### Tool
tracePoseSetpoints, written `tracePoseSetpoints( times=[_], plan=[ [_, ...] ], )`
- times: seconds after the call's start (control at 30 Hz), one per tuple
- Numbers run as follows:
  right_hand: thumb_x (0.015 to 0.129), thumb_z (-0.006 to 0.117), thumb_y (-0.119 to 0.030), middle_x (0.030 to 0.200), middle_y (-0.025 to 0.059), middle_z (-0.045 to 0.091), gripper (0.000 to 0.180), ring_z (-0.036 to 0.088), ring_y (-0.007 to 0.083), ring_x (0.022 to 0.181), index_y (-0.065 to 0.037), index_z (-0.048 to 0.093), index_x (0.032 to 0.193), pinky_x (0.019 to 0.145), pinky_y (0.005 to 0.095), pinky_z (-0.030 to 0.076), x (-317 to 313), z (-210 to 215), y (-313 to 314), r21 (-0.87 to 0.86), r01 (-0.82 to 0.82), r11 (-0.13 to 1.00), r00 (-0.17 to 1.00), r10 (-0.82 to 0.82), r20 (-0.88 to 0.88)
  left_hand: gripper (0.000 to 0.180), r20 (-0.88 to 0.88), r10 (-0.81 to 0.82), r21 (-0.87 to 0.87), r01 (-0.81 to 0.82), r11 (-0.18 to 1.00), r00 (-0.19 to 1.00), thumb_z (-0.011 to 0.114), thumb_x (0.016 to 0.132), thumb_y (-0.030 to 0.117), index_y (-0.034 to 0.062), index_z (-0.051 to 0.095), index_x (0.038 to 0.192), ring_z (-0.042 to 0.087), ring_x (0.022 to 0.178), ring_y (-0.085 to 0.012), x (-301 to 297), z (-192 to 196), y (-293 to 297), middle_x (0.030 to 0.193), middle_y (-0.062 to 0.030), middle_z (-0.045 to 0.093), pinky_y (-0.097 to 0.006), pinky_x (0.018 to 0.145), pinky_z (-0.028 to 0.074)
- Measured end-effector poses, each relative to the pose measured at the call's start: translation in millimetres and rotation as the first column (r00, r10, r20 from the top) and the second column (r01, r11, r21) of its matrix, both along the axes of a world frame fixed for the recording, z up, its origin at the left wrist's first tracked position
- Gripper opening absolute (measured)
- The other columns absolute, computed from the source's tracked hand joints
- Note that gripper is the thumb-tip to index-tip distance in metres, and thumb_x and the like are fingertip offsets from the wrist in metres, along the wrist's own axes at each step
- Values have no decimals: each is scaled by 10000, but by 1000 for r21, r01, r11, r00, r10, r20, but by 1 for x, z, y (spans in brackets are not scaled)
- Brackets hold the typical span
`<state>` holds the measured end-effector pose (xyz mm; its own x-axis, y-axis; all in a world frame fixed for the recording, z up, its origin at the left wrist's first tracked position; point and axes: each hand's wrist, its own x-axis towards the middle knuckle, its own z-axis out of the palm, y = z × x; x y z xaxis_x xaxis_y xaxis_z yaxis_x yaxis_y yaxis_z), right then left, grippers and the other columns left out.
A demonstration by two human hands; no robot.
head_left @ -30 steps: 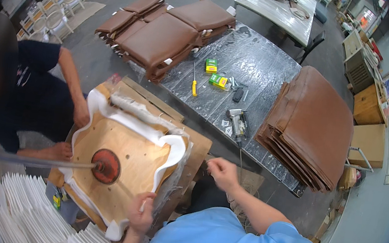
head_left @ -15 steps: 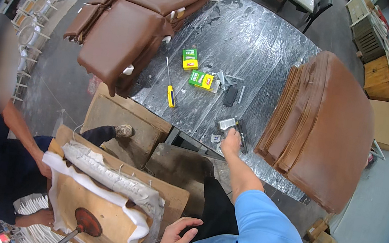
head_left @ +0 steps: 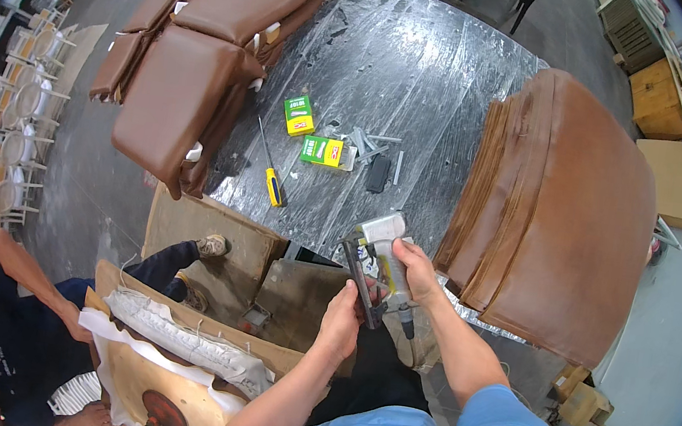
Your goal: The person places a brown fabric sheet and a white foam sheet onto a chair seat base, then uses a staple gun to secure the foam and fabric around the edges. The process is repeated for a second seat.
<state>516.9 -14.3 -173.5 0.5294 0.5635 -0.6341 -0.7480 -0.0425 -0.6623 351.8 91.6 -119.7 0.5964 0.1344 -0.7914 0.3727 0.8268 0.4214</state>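
Observation:
In front of my body, at the table's near edge, I hold a pneumatic staple gun (head_left: 382,227) with a silver head and a dark magazine. My right hand (head_left: 415,270) is wrapped round its grip, where a hose fitting hangs below. Against the magazine, my left hand (head_left: 338,320) is closed, its fingers partly hidden behind the tool. Beyond it on the table lie loose staple strips (head_left: 366,142), a small black block (head_left: 378,174), a green-and-yellow box (head_left: 299,115), a second such box (head_left: 323,151) and a screwdriver (head_left: 273,187) with a yellow handle.
Stacked brown leather covers (head_left: 574,209) stand on the table's right; brown padded pieces (head_left: 181,88) lie at its left. A co-worker's arm (head_left: 39,281) reaches to a tan panel (head_left: 135,367) with white edging at lower left. Cartons (head_left: 583,400) sit lower right.
The staple gun has come up off the table toward me in my right hand. My left hand has risen from near my lap to its magazine. The view has shifted slightly.

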Motion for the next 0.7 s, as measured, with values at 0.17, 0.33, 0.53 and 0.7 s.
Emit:
tracePoseSetpoints(
  times=[0.17, 0.33, 0.53, 0.7],
  plan=[
    [1155, 431, -659, 839, 18, 684, 641, 630, 130, 640, -84, 702, 1068, 522, 285, 483, -19, -17, 2, 107, -65, 992, 982, 83, -170, 374, 127, 6, 56, -13, 998, 992, 569, 1186, 352, 77, 692, 1407, 705, 1151, -174, 3, 11, -1, 1182, -51, 787, -378, 1039, 525],
    [1157, 401, -685, 849, -23, 673, 662, 599, 81, 715, -108, 720, 1098, 622, 268, 473, -31, -40, 19, 82, -3, 997, 995, 12, -102, 420, 158, -108, 75, 98, 992, 982, 700, 1112, 201, 71, 619, 1503, 670, 1241, -185, 2, 21, 5, 1343, -46, 721, -379, 1103, 515],
    [1144, 428, -699, 881, -1, 715, 706, 673, 116, 794, -85, 749, 1010, 697, 308, 512, 13, -91, 39, 126, -182, 975, 982, 186, -19, 475, 240, 83, -369, 12, 930, 967, 676, 1115, 406, 161, 551, 1502, 662, 1278, -302, 13, 38, 20, 1419, -40, 643, -556, 1095, 531],
    [962, 805, -204, 1074, 167, 749, 279, 743, 387, 1053, -77, 701, 1188, 916, 486, 572, 129, -130, 85, -606, 462, 648, 668, 195, 718, 441, 89, 136, -196, -116, 974, 987, 637, 1137, 234, 208, 517, 1561, 705, 1161, -303, 15, 22, 6, 1314, -35, 635, -527, 1002, 586]
  ],
)
